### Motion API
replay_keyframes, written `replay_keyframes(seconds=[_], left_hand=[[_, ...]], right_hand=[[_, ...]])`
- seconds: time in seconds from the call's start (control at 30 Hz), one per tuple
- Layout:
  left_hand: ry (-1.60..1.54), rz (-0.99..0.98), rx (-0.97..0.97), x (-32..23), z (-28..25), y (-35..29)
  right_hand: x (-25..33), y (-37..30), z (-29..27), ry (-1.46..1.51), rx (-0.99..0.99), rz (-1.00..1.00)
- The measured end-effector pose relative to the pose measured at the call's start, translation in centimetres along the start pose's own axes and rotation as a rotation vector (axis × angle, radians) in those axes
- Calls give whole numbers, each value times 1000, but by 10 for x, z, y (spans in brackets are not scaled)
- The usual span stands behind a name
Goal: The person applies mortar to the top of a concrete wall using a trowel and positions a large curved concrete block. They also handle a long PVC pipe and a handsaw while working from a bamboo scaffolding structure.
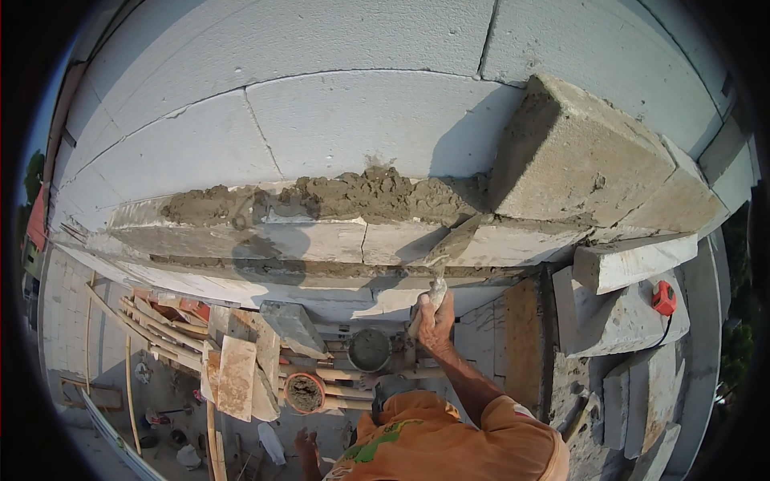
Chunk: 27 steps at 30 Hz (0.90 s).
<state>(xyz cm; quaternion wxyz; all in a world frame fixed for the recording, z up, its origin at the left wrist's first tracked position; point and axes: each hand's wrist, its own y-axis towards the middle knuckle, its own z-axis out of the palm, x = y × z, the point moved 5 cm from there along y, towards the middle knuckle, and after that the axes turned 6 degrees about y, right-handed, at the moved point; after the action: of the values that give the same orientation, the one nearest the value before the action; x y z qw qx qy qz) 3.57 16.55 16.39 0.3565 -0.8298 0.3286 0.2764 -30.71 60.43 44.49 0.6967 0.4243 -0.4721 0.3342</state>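
Note:
My right hand point(435, 322) is closed round the handle of a trowel point(454, 243). Its mortar-smeared blade tilts up to the edge of the block course, touching or just short of the mortar. Along that course point(321, 239) runs a rough bed of wet grey mortar point(377, 195), lying against the white block wall point(361, 120). A large mortar-stained block point(581, 164) stands at the right end of the bed. Low at my left side, my left hand point(306, 449) hangs with fingers apart, holding nothing visible.
Below the wall are a round bucket point(369, 349) of grey mix and an orange-rimmed bucket point(305, 393) of mortar. Loose blocks point(237, 377) and wooden poles point(164, 325) lie left. A red tape measure point(663, 298) rests on a block at right, by a wooden board point(523, 333).

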Motion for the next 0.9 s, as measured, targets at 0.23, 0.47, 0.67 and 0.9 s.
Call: replay_keyframes(seconds=[0.23, 0.47, 0.67, 0.9], left_hand=[[176, -112, -60, -31, -21, -29], [121, -131, -161, -6, -18, -56], [53, -250, -97, -30, 2, -64], [4, -101, -224, -34, -1, -52]], right_hand=[[-32, -19, 63, -288, 122, 52], [11, -63, 52, -303, 394, -42], [96, -29, 111, -153, 424, -153], [83, -51, 173, 219, 531, 443]])
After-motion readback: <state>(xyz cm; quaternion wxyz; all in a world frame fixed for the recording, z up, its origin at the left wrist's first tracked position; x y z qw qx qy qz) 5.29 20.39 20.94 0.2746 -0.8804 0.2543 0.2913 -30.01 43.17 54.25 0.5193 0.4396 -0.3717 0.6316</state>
